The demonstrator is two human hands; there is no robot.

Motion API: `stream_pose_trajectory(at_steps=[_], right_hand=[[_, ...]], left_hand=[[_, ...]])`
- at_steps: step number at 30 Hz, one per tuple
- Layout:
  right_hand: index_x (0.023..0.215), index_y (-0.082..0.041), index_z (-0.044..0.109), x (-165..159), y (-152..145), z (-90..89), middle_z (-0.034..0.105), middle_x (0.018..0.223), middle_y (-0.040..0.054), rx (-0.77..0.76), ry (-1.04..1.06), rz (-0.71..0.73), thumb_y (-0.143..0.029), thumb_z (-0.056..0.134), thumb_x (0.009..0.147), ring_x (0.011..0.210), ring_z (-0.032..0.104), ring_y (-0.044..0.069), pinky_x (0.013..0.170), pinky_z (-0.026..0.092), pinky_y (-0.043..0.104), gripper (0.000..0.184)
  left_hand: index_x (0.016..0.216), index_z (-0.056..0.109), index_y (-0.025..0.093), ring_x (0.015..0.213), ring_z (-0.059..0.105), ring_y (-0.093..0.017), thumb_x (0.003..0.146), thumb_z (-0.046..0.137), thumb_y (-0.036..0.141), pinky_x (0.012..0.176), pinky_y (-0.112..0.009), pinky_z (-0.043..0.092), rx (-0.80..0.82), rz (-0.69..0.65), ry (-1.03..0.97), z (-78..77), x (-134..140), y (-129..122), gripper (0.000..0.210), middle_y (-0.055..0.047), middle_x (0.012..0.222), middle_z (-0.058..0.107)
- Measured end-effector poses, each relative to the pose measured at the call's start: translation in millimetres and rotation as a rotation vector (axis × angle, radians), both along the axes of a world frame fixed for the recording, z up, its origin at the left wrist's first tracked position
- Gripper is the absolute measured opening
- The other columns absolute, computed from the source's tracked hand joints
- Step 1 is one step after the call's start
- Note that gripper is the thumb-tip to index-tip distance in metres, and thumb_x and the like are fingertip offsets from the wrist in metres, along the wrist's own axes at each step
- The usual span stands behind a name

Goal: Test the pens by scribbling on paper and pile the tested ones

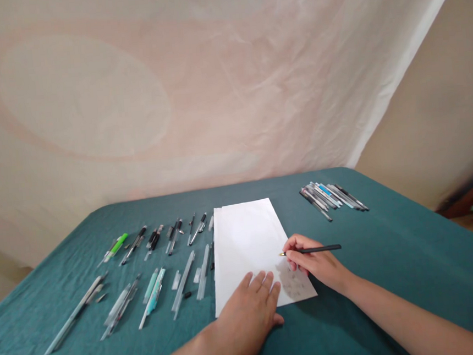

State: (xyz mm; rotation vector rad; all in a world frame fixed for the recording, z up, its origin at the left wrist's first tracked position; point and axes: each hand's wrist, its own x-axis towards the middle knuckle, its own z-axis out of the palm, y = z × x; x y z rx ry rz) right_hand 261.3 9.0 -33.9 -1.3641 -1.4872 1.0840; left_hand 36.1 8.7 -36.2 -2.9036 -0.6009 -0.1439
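Note:
A white sheet of paper point(245, 237) lies on the green cloth, its near right corner carrying faint marks beneath my right hand. My right hand point(307, 257) pinches a slim black pen point(327, 247), whose gold-coloured tip points left, at or just above the paper. Flat across the sheet's near edge rests my left hand point(252, 309), fingers stretched out and holding nothing. Left of the paper are disassembled pens: clear barrels point(183, 284), a teal pen part point(153, 295) and a bright green pen part point(117, 246).
At the table's back right lies a bunch of pens point(331, 195) side by side. More dark pen parts point(155, 240) form small groups at the back left. The green tablecloth point(392, 252) covers the table, and a pale hanging sheet point(212, 91) stands behind it.

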Motion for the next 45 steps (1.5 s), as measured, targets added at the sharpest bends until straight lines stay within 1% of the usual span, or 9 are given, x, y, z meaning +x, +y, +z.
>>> stream_pose_trajectory(at_steps=[3,7,12,22,25,31,36,41,45], right_hand=[[0.081,-0.019,0.057,-3.4,0.3,-3.9,0.058,0.062,-0.0017,-0.024,-0.038,-0.013,-0.027,0.054,0.080,0.053,0.050,0.011,0.049,0.038,0.022,0.009],[0.076,-0.020,0.055,-5.1,2.0,-9.0,0.054,0.058,-0.0035,-0.006,-0.070,-0.049,-0.024,0.052,0.079,0.052,0.049,0.011,0.050,0.037,0.022,0.006],[0.072,-0.019,0.057,-4.5,1.9,-9.5,0.056,0.063,-0.0021,0.097,-0.184,-0.080,-0.021,0.052,0.077,0.058,0.050,0.012,0.053,0.037,0.023,0.007],[0.071,-0.019,0.056,-4.5,1.9,-16.0,0.056,0.061,-0.0022,0.135,-0.230,-0.101,-0.018,0.051,0.075,0.057,0.049,0.013,0.052,0.036,0.022,0.007],[0.070,-0.019,0.055,-5.0,1.4,-15.3,0.056,0.060,-0.0027,0.143,-0.244,-0.094,-0.018,0.051,0.075,0.056,0.049,0.012,0.051,0.036,0.022,0.007],[0.071,-0.019,0.055,-6.4,1.5,-10.7,0.058,0.063,-0.0025,0.151,-0.278,-0.085,-0.017,0.051,0.075,0.058,0.052,0.013,0.053,0.038,0.023,0.006],[0.070,-0.019,0.056,-6.2,2.0,-10.4,0.059,0.063,-0.0021,0.144,-0.281,-0.060,-0.016,0.052,0.074,0.058,0.052,0.013,0.053,0.038,0.022,0.006],[0.070,-0.018,0.054,-6.2,0.9,-10.5,0.057,0.062,-0.0026,0.144,-0.270,-0.093,-0.015,0.051,0.074,0.057,0.051,0.012,0.052,0.037,0.021,0.007],[0.068,-0.018,0.054,-6.2,1.0,-10.2,0.056,0.061,-0.0031,0.150,-0.289,-0.087,-0.015,0.051,0.073,0.057,0.051,0.011,0.052,0.036,0.021,0.006]], left_hand=[[0.128,0.048,0.014,0.118,0.050,-0.025,0.092,0.035,0.046,0.098,-0.039,0.034,0.002,0.000,-0.014,-3.1,-0.7,0.0,0.050,-0.012,0.131,0.052],[0.129,0.047,0.015,0.120,0.048,-0.025,0.093,0.035,0.045,0.099,-0.039,0.032,-0.003,0.001,-0.014,-7.0,-1.3,0.8,0.049,-0.013,0.133,0.050],[0.130,0.047,0.015,0.121,0.048,-0.024,0.093,0.036,0.043,0.099,-0.039,0.033,-0.029,0.001,0.016,-2.6,-0.9,0.5,0.047,-0.014,0.134,0.049],[0.129,0.048,0.015,0.121,0.048,-0.025,0.093,0.035,0.042,0.100,-0.040,0.034,-0.017,0.011,0.028,2.6,0.3,-1.4,0.047,-0.012,0.134,0.049],[0.129,0.047,0.014,0.121,0.048,-0.025,0.093,0.035,0.042,0.099,-0.040,0.034,-0.022,0.006,0.038,0.1,0.3,-0.2,0.047,-0.013,0.134,0.048],[0.131,0.044,0.014,0.122,0.045,-0.026,0.094,0.033,0.041,0.101,-0.042,0.031,-0.027,0.000,0.023,-10.3,0.2,2.9,0.048,-0.013,0.136,0.046],[0.131,0.044,0.014,0.122,0.045,-0.026,0.094,0.034,0.042,0.101,-0.041,0.031,-0.024,0.002,0.020,-11.1,0.1,2.3,0.048,-0.013,0.136,0.047],[0.132,0.043,0.014,0.123,0.045,-0.027,0.094,0.031,0.041,0.101,-0.043,0.030,-0.022,-0.002,0.008,-13.1,-0.8,2.1,0.047,-0.013,0.136,0.046],[0.131,0.044,0.014,0.123,0.044,-0.027,0.094,0.031,0.040,0.101,-0.042,0.031,-0.021,0.000,0.011,-13.0,-0.7,2.3,0.047,-0.013,0.136,0.046]])
